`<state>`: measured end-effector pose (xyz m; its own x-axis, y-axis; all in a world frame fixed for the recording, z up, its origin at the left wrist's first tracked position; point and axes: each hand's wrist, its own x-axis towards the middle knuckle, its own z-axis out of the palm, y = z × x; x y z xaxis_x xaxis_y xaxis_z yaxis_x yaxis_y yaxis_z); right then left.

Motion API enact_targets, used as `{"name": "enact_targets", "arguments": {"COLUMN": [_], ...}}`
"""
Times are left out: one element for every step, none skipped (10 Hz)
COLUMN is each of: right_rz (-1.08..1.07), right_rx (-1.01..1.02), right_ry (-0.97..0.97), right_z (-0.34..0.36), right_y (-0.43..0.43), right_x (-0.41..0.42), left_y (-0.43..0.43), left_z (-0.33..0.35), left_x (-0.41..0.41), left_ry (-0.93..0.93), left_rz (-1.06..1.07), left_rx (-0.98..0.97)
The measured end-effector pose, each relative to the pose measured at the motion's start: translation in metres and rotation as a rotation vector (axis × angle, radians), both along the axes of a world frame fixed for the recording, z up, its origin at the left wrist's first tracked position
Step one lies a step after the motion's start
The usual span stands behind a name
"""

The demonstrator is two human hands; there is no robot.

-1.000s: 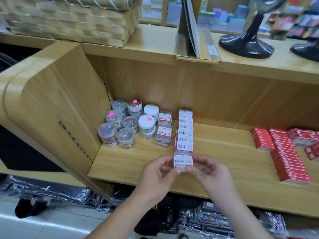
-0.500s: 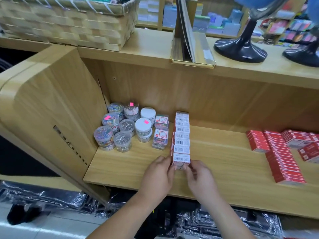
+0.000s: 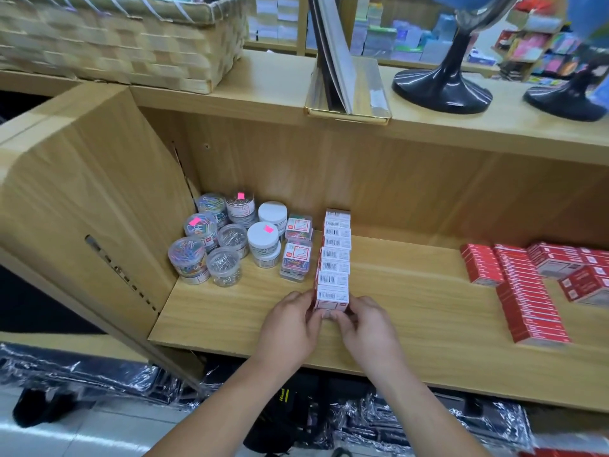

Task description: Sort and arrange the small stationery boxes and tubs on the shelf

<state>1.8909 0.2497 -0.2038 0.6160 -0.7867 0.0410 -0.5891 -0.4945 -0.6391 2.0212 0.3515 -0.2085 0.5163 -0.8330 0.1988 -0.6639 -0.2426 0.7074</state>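
Observation:
A row of small white boxes with barcodes (image 3: 336,249) runs front to back on the wooden shelf (image 3: 412,311). My left hand (image 3: 290,328) and my right hand (image 3: 365,328) pinch the front white box (image 3: 331,296) from either side, with it set against the row's near end. Left of the row stand two clear paper-clip boxes (image 3: 296,258) and several round clear tubs of clips (image 3: 227,239), some with white lids and pink stickers.
Red staple boxes (image 3: 524,288) lie in rows and loose piles at the right. A slanted side panel (image 3: 89,206) closes the left. On the shelf above stand a woven basket (image 3: 122,37), a folder holder (image 3: 346,87) and two black globe stands (image 3: 441,87). Wrapped goods lie below.
Both hands have carried the front white box forward and pushed it up against the near end of the row; the view has shifted slightly.

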Motion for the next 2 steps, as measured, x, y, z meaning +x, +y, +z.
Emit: {"name": "enact_targets", "arguments": {"right_rz": [0.005, -0.046], "right_rx": [0.044, 0.127], "right_ry": [0.016, -0.015], "right_z": [0.004, 0.011], "right_y": [0.001, -0.001], "right_x": [-0.002, -0.011], "left_y": [0.005, 0.017], "left_z": [-0.002, -0.007], "left_x": [0.002, 0.012], "left_ry": [0.111, 0.138], "left_rz": [-0.015, 0.031], "left_rx": [-0.041, -0.046]}}
